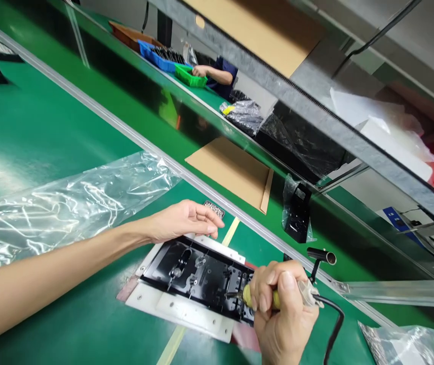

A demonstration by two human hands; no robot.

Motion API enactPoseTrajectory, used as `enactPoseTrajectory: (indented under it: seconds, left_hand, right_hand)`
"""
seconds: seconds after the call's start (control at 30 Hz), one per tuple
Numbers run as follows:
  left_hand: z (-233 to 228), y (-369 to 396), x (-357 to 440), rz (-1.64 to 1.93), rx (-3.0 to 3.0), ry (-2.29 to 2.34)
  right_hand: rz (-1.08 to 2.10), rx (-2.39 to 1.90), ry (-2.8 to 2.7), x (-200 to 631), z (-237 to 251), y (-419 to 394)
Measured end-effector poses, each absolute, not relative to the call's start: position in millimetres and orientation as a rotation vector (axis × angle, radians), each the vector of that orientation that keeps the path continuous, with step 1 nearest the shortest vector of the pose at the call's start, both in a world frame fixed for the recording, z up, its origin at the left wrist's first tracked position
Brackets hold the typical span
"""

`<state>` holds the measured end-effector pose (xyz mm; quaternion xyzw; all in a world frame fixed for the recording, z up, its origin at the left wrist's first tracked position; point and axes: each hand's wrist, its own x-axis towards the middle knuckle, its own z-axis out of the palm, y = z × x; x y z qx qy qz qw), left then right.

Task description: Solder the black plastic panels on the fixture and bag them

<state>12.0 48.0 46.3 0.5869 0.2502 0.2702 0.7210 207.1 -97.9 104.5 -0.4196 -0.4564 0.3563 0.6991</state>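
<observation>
From your head camera: one black panel (197, 276) lies on one white plate (186, 312) on the green table (42, 132), its long axis running from lower right up to upper left. Your left hand (181, 220) rests loosely open on its far edge. Your right hand (283, 309) grips one yellow-handled tool (262, 299) (corded), tip pointing left onto the panel. One clear bag (65, 203) lies nearby.
</observation>
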Motion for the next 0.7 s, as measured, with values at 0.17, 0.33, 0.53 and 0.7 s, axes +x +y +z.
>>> enactPoseTrajectory:
  seconds: [0.17,0.33,0.53,0.7]
  left_hand:
    - [58.9,29.4,34.2,0.557,1.894,0.603]
    - [50.5,14.0,64.5,0.536,2.399,0.399]
    - [28.4,13.1,83.8,0.555,2.655,0.180]
    - [25.7,9.3,88.0,0.537,2.836,0.162]
  right_hand:
    - [0.770,-0.948,-1.030,205.6,108.1,-98.7]
    - [0.780,-0.927,-1.057,207.2,106.1,-99.1]
    - [0.762,-0.927,-1.077,207.3,106.1,-98.7]
    - [0.759,-0.930,-1.086,207.2,105.9,-98.4]
